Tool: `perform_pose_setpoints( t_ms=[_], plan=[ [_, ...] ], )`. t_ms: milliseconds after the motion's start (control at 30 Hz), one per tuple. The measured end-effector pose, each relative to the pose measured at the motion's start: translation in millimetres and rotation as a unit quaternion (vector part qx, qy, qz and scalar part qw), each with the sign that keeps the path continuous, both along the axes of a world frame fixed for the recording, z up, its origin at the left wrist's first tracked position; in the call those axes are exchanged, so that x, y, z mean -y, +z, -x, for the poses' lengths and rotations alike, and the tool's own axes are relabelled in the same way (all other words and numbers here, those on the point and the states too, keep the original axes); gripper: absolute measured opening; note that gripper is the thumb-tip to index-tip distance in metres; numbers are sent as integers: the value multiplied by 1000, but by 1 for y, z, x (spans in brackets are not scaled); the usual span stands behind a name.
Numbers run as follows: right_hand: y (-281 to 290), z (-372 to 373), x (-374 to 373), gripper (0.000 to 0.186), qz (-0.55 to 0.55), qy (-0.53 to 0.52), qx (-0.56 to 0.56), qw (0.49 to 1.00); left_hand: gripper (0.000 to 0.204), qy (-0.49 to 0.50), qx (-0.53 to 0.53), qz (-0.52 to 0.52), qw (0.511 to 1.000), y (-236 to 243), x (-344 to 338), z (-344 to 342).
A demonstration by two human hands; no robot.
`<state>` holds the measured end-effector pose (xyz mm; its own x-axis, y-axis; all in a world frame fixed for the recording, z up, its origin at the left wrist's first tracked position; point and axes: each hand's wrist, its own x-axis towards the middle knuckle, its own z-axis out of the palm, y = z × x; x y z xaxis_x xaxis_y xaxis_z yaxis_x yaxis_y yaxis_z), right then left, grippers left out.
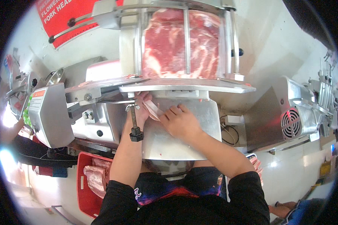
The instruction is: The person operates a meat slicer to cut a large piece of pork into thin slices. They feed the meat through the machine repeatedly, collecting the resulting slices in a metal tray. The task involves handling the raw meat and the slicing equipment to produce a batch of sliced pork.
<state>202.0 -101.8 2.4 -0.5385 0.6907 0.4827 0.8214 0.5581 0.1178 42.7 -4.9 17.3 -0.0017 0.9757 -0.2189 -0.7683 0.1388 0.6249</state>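
A thin, pale pink slice of meat (151, 108) stretches between my two hands, over the smooth metal tray (184, 144) of a meat slicer. My left hand (141, 109) is closed at the slice's upper end, its fingertips partly hidden beneath the slicer's metal plate (199, 84). At the lower end, my right hand (179, 122) has curled fingers closed on the slice. Above the plate, a large slab of red, marbled meat (169, 45) stands behind upright metal bars. A threaded rod with a black knob (136, 134) hangs in front of my left wrist.
A red crate (80, 180) holding meat pieces is at lower left. Beside my left forearm stands the slicer's metal body (56, 116). Another metal machine with a round vent (291, 123) stands at right. Below it, a cable (231, 135) loops. Another person's leg (283, 210) shows at lower right.
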Motion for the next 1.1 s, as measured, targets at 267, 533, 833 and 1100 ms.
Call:
perform_pose_setpoints(
  t_ms=[267, 533, 833, 1100],
  plan=[
    [5, 4, -1, 22, -25, -14, -21, 999, 27, -25, -8, -9, 1000, 9, 8, 0],
    [19, 9, -1, 35, -44, -49, -54, 996, 26, -72, -93, -45, 992, -21, -7, 10],
    [8, 0, -1, 26, -12, -19, -38, 999, 13, -43, 122, -102, 986, -31, -12, 22],
    [9, 5, 6, 16, -34, 0, -61, 998, 10, -77, 200, -150, 965, -29, -15, 23]
  ],
)
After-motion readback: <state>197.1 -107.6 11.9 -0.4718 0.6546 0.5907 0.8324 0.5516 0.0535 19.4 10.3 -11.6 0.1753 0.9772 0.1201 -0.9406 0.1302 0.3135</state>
